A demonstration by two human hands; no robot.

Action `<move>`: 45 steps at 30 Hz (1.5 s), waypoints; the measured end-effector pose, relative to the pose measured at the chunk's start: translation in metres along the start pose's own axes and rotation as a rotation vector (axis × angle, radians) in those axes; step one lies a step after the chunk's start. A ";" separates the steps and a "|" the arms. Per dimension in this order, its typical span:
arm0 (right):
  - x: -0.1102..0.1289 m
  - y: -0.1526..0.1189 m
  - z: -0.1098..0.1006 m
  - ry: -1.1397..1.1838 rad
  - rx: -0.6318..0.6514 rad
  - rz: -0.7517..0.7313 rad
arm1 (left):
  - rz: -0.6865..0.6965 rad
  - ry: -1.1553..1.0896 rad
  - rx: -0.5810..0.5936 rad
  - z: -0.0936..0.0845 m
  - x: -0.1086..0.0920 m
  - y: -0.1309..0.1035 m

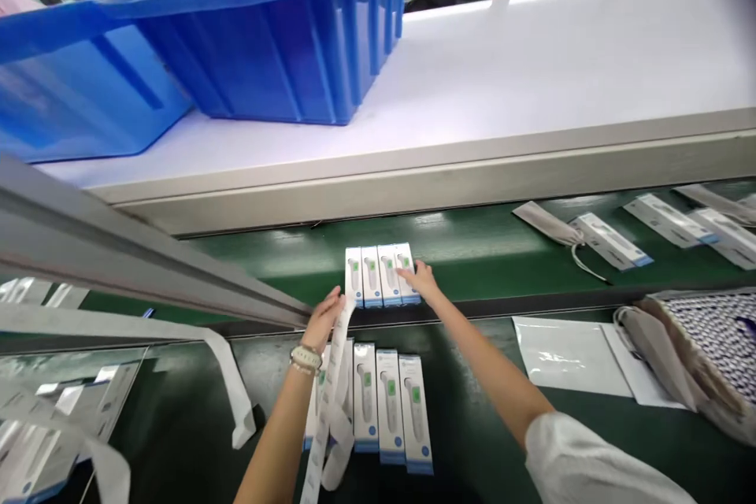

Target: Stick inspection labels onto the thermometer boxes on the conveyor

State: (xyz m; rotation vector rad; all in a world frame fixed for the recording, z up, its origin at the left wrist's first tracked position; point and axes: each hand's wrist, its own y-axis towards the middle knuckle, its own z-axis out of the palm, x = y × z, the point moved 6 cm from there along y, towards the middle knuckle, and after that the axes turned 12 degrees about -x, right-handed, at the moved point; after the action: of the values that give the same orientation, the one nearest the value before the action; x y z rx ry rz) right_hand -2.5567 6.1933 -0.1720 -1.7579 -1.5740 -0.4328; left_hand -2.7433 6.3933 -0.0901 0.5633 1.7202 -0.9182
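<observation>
A short row of white thermometer boxes (370,277) with blue ends lies side by side on the green belt. At the row's left end, my left hand (324,320) is closed on a long white label strip (331,378), which hangs down toward me. My right hand (420,281) is at the other end, its fingers bent round the rightmost thermometer box (405,272). Nearer to me lies a second row of thermometer boxes (390,409), its left part covered by the strip.
Blue plastic bins (283,55) stand on the white shelf (531,71). A grey metal post (147,244) slants across the left. Several boxes (614,240) and a grey drawstring pouch (549,223) lie at right, above white sheets (572,354) and a patterned cloth (709,339).
</observation>
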 end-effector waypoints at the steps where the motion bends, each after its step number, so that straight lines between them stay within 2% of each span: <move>1: 0.005 -0.002 0.007 -0.012 0.014 -0.001 | 0.021 0.090 -0.071 0.008 0.005 0.020; 3: 0.014 -0.007 0.018 -0.030 0.017 -0.003 | 0.042 0.227 -0.125 0.024 0.016 0.048; 5: 0.022 -0.014 0.023 -0.037 -0.009 -0.010 | 0.057 0.267 -0.105 0.035 0.023 0.062; 7: 0.031 -0.022 0.023 -0.036 -0.040 -0.024 | 0.084 0.279 -0.099 0.040 0.023 0.064; 10: 0.048 -0.035 0.009 -0.026 -0.082 -0.074 | 0.148 0.315 -0.109 0.035 0.010 0.050; 12: 0.059 -0.052 -0.011 0.000 -0.137 -0.129 | 0.190 0.339 -0.110 0.028 -0.007 0.030; 14: 0.067 -0.080 -0.037 0.055 -0.207 -0.190 | 0.230 0.360 -0.106 0.016 -0.028 -0.002; 17: 0.061 -0.144 -0.070 0.169 -0.263 -0.261 | 0.334 0.407 -0.096 -0.008 -0.057 -0.070; 19: 0.043 -0.193 -0.076 0.219 -0.256 -0.265 | 0.371 0.435 -0.094 -0.026 -0.058 -0.117; 21: 0.017 -0.235 -0.064 0.211 -0.216 -0.225 | 0.332 0.442 -0.078 -0.043 -0.036 -0.149; 23: -0.014 -0.262 -0.039 0.137 -0.139 -0.165 | 0.254 0.449 -0.039 -0.053 0.002 -0.164; 26: -0.048 -0.276 -0.004 0.014 -0.043 -0.148 | 0.172 0.450 -0.009 -0.063 0.056 -0.164; 28: -0.052 -0.279 0.000 -0.025 -0.102 -0.207 | 0.171 0.437 -0.058 -0.073 0.068 -0.163; 30: -0.038 -0.290 -0.009 0.014 -0.215 -0.314 | 0.202 0.415 -0.145 -0.084 0.059 -0.170; 31: -0.025 -0.299 -0.015 0.075 -0.229 -0.388 | 0.222 0.398 -0.176 -0.089 0.048 -0.177; 33: 0.007 -0.325 -0.023 0.271 -0.116 -0.553 | 0.275 0.336 -0.193 -0.093 0.022 -0.195; 35: 0.038 -0.354 -0.027 0.474 0.085 -0.659 | 0.337 0.271 -0.170 -0.091 -0.005 -0.214; 37: 0.055 -0.374 -0.029 0.621 0.192 -0.644 | 0.387 0.244 -0.155 -0.087 -0.022 -0.229; 41: 0.057 -0.385 -0.032 0.774 0.163 -0.515 | 0.454 0.235 -0.140 -0.079 -0.035 -0.247; 45: 0.053 -0.385 -0.038 0.791 0.145 -0.528 | 0.535 0.152 -0.113 -0.075 -0.041 -0.255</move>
State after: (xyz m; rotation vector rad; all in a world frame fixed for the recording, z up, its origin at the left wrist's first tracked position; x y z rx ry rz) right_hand -2.9067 6.1999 0.0014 -0.8510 -1.3885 -1.0806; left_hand -2.9633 6.3048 0.0370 0.9763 1.6211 -0.4039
